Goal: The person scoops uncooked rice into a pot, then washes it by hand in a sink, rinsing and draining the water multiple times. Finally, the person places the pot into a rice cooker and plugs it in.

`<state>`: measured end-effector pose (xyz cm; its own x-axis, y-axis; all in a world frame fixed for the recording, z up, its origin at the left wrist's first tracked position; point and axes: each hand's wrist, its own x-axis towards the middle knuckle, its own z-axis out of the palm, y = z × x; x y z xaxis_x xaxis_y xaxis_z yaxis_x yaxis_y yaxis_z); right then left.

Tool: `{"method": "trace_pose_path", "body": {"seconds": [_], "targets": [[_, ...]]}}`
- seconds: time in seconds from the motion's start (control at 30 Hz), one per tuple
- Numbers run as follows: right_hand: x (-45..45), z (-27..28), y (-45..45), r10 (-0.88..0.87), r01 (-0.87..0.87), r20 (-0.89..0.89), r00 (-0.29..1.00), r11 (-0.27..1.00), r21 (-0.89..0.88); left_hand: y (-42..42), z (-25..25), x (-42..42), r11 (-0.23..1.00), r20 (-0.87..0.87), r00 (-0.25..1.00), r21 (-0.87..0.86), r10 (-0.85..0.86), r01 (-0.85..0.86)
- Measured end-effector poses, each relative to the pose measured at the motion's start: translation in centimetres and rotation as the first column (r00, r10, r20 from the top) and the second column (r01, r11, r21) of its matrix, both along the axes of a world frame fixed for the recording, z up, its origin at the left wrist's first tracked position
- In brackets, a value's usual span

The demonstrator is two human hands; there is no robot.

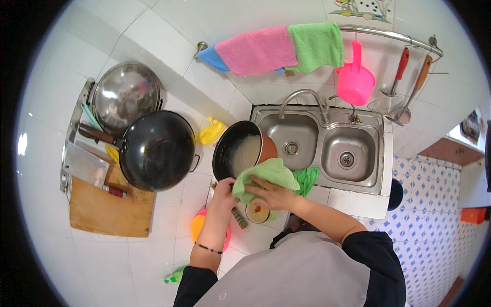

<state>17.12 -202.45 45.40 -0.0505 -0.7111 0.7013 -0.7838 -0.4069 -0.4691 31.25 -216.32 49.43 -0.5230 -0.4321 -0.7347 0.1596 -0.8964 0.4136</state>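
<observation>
A deep pot [269, 147], dark inside and orange-brown outside, is tilted beside the left sink basin, with cloudy liquid in it. My left hand [225, 191] grips the pot near its lower rim; the handle is mostly hidden. A light green cloth [264, 172] lies against the pot's outer side under my right hand [270, 193], whose fingers are spread over it and press it there. Just below the hands stands a cup [257, 213] with yellowish contents. A bright green cloth [307, 180] rests on the sink's near edge.
A double steel sink [322, 176] with a faucet [307, 94] lies ahead. A wok [157, 149], pan lid [126, 96], cleaver [86, 165] and cutting board [111, 207] are at left. Towels [257, 50] and a pink dipper [355, 84] hang from a rail. A yellow bottle [211, 132] stands behind the pot.
</observation>
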Motion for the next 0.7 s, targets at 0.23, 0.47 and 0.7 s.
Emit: {"method": "trace_pose_path", "body": {"seconds": [0.23,0.47,0.7], "targets": [[-1.0,0.0,-2.1,-0.302,0.349,0.314,0.900,0.931,-0.106,3.6,4.1,-1.7,0.987,-0.124,0.989,0.151,0.080,-0.061],[-1.9,2.1,-3.9,-0.262,0.330,0.413,0.872,0.938,-0.102,4.2,7.6,-2.0,0.982,0.014,0.985,0.071,0.173,-0.173],[-8.5,1.0,-8.4,0.233,-0.368,0.793,0.564,0.930,-0.012,5.8,10.8,-1.8,0.993,0.242,0.965,-0.082,0.099,-0.081]]}}
